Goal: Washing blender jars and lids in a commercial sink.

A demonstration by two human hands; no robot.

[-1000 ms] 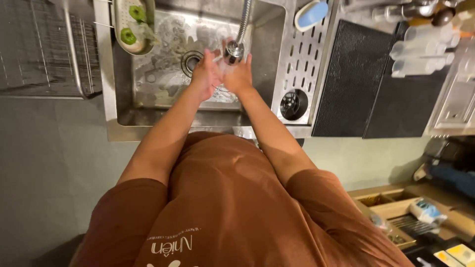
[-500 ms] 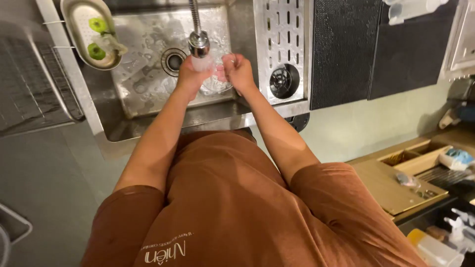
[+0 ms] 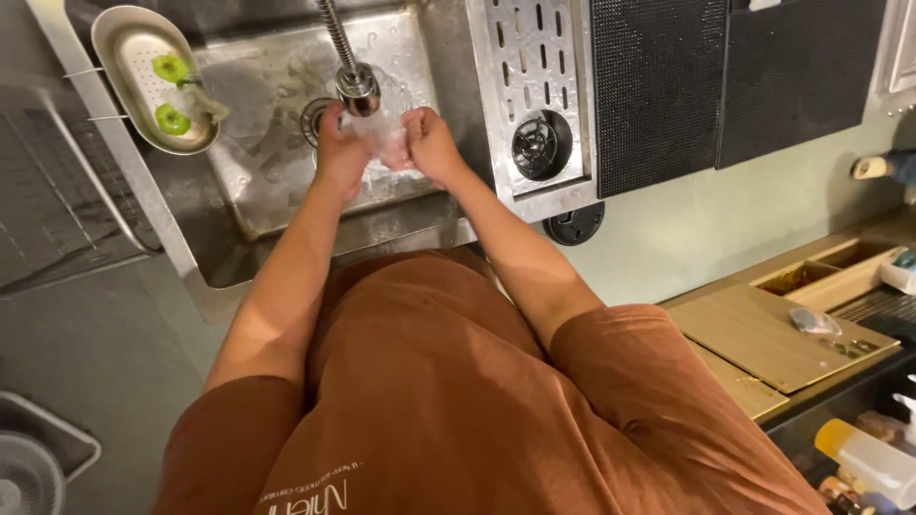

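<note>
Both hands are under the faucet head (image 3: 358,89), over the steel sink (image 3: 258,181). The faucet's flexible neck runs from the far edge of the view toward the near side, leaning slightly right; its long axis lies far-to-near and the spout points down at the hands, with water splashing between them.

Left hand (image 3: 341,153): loosely curled, fingers up against the faucet head, holding nothing that can be made out. Right hand (image 3: 431,143): closed into a loose fist just right of the stream, also with nothing visible in it. The two hands sit just beside each other, with the water and spray between them; whether they touch cannot be told.

An oval steel tray (image 3: 124,43) hangs at the sink's far-left corner and carries two green pieces (image 3: 172,93). A perforated steel panel (image 3: 534,67) with a round black fitting (image 3: 541,146) lies right of the sink, and a black mat (image 3: 654,86) lies beyond that.

Compared with half a second ago: the hands were under the stream then too, in nearly the same pose. The right hand now looks more tightly bunched. The view has shifted a little, so the sink sits slightly further left.
</note>
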